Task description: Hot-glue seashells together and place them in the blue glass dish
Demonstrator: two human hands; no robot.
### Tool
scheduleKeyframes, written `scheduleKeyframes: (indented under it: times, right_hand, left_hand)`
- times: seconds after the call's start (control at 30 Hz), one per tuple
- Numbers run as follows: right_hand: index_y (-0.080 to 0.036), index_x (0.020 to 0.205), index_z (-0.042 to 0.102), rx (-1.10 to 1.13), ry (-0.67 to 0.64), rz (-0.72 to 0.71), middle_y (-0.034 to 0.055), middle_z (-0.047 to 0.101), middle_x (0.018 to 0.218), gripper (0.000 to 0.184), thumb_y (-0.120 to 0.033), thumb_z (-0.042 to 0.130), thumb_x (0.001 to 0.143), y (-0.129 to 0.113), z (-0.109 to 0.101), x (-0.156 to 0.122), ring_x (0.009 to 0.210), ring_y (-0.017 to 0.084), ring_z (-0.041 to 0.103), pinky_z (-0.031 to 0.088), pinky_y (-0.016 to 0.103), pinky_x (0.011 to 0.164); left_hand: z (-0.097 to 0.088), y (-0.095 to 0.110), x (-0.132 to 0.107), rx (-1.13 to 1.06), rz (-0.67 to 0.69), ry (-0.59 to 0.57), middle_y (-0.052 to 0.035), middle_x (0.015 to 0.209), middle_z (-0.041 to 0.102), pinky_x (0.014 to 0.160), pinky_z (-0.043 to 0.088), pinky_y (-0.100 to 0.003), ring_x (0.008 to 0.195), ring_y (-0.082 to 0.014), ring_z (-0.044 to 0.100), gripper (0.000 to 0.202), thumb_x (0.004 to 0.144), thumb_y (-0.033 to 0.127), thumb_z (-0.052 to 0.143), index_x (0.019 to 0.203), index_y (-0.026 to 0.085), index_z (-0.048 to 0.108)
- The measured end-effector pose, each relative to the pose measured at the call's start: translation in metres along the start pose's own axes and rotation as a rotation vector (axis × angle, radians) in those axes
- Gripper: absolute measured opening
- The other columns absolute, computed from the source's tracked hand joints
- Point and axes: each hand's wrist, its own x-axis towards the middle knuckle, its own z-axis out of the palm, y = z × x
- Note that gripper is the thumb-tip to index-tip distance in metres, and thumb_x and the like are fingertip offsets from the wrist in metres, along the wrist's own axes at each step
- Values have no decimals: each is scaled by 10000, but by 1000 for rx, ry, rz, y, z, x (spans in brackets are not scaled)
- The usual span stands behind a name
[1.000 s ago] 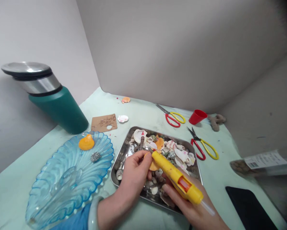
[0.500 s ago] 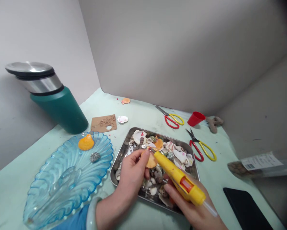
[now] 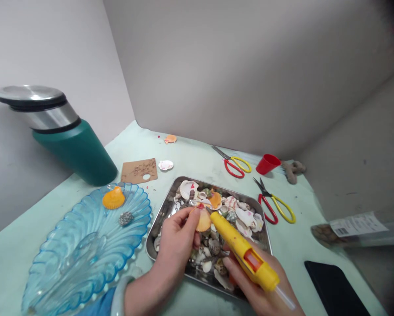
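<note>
Between the thumb and fingers of my left hand [image 3: 180, 235] is a pale orange scallop shell [image 3: 204, 220], held over the metal tray [image 3: 151, 245]. Something thin and shiny, like a pin, sticks out by the shell's top edge; its kind is unclear. My right hand [image 3: 262, 281] is closed around a yellow hot glue gun [image 3: 239, 243], a clear glue stick poking from its back end. The gun's nozzle is at the shell's upper edge; whether they touch I cannot tell. Many mixed seashells [image 3: 246, 216] fill the tray under both hands.
Left stand a blue glass dish [image 3: 68, 245] holding an orange shell [image 3: 113, 198], and a green bottle [image 3: 81, 153]. Behind the tray lie brown cardboard [image 3: 139, 170] and scissors [image 3: 234, 164]. Another scissors [image 3: 274, 204], a red cup [image 3: 268, 163] and a black flat object [image 3: 337, 287] are right.
The view has shifted slightly, moving everything a little left in the picture. Both hands keep their hold on the shell and glue gun, with the nozzle still by the shell's upper edge.
</note>
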Motion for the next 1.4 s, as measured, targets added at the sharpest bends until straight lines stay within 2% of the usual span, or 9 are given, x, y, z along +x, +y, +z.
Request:
scheduleKeyframes:
  times: [0.1,0.33,0.6,1.0,1.13,1.4]
  right_hand:
    - [-205,900,719,-6,-6,-16,57,739,802,177,-362,640,882,2,1,0,709,224,722,587,258,567]
    - [-211,899,714,53,100,28,57,750,831,165,-366,666,867,2,5,-2,715,223,729,594,252,576]
    - [-212,855,713,3,54,34,50,745,805,158,-350,637,870,3,2,-1,687,213,721,573,247,546]
    - [-201,889,728,-24,24,-19,49,730,760,184,-359,634,880,5,3,-2,617,193,691,573,242,541]
    - [-199,901,727,-43,63,-23,58,738,790,187,-363,640,880,7,4,-3,673,209,711,592,255,586]
    - [-197,896,712,12,84,-26,52,734,805,174,-357,645,887,6,5,-1,686,199,709,575,234,578]
  left_hand:
    - [0,-1,1,1,-18,3,40,382,460,410,251,-196,369,-81,374,473,721,579,698,842,122,717]
    - [0,0,2,9,-20,-7,41,379,453,412,252,-193,372,-78,369,509,712,593,704,875,112,730]
    - [0,-3,3,21,-34,-19,32,380,468,413,237,-198,370,-77,366,520,714,607,708,868,111,739]
    - [-1,2,-2,23,-11,-30,31,382,468,420,253,-202,379,-79,370,491,716,594,709,827,116,741]
    - [-1,2,-1,46,11,-45,30,380,462,426,261,-203,379,-81,376,493,718,598,699,811,115,740]
    - [-1,0,-1,72,9,-71,20,395,481,430,260,-204,382,-80,386,469,717,573,706,780,110,734]
